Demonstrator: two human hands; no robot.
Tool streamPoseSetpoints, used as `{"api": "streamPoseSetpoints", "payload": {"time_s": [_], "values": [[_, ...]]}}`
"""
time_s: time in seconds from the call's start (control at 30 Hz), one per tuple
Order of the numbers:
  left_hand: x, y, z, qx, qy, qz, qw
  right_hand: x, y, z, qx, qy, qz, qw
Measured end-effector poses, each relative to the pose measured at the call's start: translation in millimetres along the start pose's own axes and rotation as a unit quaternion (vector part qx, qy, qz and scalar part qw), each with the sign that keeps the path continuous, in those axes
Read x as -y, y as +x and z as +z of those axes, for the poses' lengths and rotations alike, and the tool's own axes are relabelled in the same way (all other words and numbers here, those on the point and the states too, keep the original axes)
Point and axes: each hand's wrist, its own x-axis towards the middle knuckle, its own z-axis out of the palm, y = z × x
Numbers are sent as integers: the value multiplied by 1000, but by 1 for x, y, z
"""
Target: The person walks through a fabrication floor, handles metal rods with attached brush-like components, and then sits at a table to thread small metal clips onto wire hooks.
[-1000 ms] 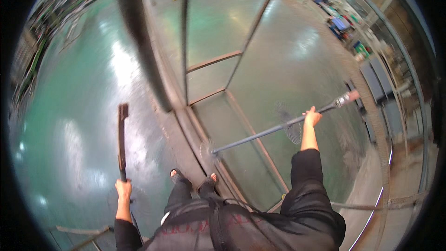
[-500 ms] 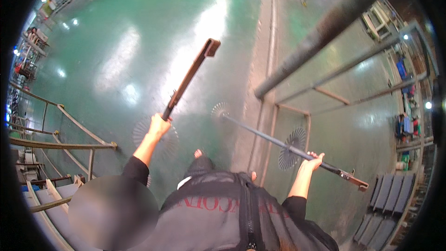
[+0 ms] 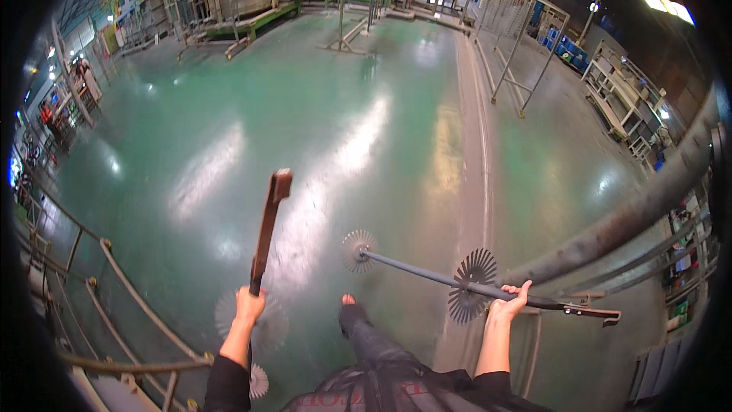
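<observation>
My left hand [image 3: 249, 310] is closed around a rod with a flat rust-brown hooked end piece [image 3: 267, 233] rising upright above the fist. Below that fist, a pale slotted disc [image 3: 274, 324], blurred, and a smaller disc [image 3: 259, 381] show beside the rod. My right hand [image 3: 509, 305] grips a grey rod [image 3: 412, 268] that slants across to the left, away from me. On this rod sit a dark slotted disc [image 3: 472, 287] close to the hand and a paler one [image 3: 358, 250] at the far end. Its brown hooked end [image 3: 595, 313] sticks out to the right.
A thick grey pipe [image 3: 625, 229] crosses at the right. Metal frame rails [image 3: 145, 297] stand at the left. Farther off are a tall wire rack [image 3: 518, 46], a white shelf cart [image 3: 621, 99] and green-based machinery [image 3: 252, 23]. A grey strip [image 3: 473, 145] runs along the green floor.
The view has tilted up, showing the far end of the hall. The left rod stands more upright. Both hands keep hold of their rods, and the thick pipe has shifted right in view.
</observation>
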Motion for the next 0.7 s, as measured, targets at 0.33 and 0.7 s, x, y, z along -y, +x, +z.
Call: {"api": "streamPoseSetpoints", "payload": {"time_s": [0.33,0.7], "values": [[91,223,-115,-123,-4,-63,990,-263,-76,368,151,-21,-11,988],[126,573,-251,-98,36,-233,967,-549,-229,679,176,-86,-98,976]]}}
